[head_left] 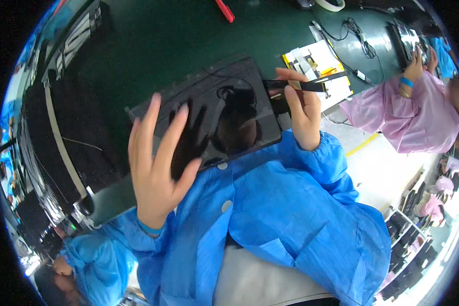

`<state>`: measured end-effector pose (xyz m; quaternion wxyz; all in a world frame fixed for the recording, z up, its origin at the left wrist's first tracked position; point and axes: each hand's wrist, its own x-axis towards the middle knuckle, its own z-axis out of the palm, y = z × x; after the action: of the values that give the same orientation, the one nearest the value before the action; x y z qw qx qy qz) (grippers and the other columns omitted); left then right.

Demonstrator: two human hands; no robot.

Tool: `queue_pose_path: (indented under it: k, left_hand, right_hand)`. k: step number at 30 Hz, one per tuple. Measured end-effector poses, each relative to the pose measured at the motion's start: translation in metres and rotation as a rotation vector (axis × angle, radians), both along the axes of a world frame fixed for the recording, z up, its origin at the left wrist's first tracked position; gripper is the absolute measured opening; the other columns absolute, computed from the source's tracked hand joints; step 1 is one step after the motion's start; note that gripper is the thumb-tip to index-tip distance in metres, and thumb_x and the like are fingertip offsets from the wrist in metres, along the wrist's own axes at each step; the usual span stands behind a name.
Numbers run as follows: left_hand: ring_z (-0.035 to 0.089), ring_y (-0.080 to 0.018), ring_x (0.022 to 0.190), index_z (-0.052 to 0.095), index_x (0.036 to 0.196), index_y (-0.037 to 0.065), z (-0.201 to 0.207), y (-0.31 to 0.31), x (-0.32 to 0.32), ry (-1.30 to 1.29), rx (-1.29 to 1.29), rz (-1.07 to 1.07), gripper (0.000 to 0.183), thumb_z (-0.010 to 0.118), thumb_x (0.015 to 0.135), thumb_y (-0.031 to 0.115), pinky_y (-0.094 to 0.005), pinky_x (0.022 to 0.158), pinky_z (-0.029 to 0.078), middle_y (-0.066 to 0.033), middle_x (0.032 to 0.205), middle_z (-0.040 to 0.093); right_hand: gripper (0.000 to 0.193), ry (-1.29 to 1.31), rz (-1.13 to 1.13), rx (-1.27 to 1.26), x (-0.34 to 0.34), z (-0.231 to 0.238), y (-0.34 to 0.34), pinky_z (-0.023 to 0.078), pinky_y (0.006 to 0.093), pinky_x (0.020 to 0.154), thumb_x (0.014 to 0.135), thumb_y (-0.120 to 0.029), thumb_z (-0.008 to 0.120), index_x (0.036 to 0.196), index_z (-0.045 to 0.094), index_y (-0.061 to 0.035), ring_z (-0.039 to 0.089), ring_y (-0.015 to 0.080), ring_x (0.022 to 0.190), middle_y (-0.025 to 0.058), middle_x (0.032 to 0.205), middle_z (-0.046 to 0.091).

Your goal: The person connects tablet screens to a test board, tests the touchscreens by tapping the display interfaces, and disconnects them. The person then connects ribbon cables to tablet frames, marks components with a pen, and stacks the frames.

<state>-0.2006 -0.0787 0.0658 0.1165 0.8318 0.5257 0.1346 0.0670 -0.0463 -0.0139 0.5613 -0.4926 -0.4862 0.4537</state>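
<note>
Head view: a dark glossy panel (pixel 234 115), rectangular and tilted slightly, is seen between the two hands, in front of the person's blue smock (pixel 285 204) and over the near side of the dark green worktop (pixel 183 30); whether it is fully supported there cannot be told. Hands, cable-like lines and a dark shape are mirrored in its face. Its left part is covered by the left hand (pixel 157 186), whose fingers are spread wide and closed on nothing; whether the surface is touched by them cannot be told. At its right edge, a slim dark strip (pixel 316 85) is pinched between the thumb and fingers of the right hand (pixel 305 117). Just beyond that hand, white flat pieces (pixel 319 53) with yellow edges are laid out, their dark markings too small to be read. Farther out, a black cable (pixel 361 38) is coiled at the upper right and a red pen-like item (pixel 225 11) is placed at the far edge. A pink-clothed co-worker (pixel 403 122) is seen at the right, a blue-clothed one (pixel 99 265) at the lower left.
</note>
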Motion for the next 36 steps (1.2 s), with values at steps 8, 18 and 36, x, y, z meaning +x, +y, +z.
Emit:
queue_pose_path:
  k: [8,18,36]
  left_hand:
    - [0.05,-0.0333,0.116,0.047,0.129,0.004,-0.057,0.082,0.111,-0.02,0.238,0.132,0.057,0.064,0.082,0.032,-0.0446,0.102,0.034,-0.0173,0.124,0.054]
    - [0.06,-0.0282,0.097,0.061,0.109,0.012,-0.055,0.082,0.129,-0.046,0.239,0.082,0.034,0.066,0.079,0.027,-0.0385,0.083,0.047,-0.0082,0.104,0.064]
    - [0.053,-0.029,0.112,0.069,0.079,0.007,-0.033,0.083,0.192,-0.359,-0.287,0.067,0.019,0.066,0.081,0.026,-0.0603,0.108,0.01,-0.0098,0.086,0.066]
  right_hand:
    - [0.027,0.028,0.022,-0.12,0.016,0.006,-0.001,0.049,0.0235,0.071,0.093,0.0,0.046,0.119,0.053,0.0012,0.063,0.0129,0.081,0.0095,0.09,0.064]
    - [0.037,-0.015,0.126,-0.059,0.041,0.001,-0.011,0.046,0.0224,0.07,0.095,-0.009,0.046,0.131,0.043,0.0006,0.061,0.0113,0.078,0.014,0.092,0.068]
    - [0.046,-0.045,0.068,-0.108,0.082,0.008,-0.019,0.049,0.0215,0.066,0.087,-0.005,0.058,0.129,0.042,0.0017,0.064,0.0124,0.075,0.0136,0.087,0.068]
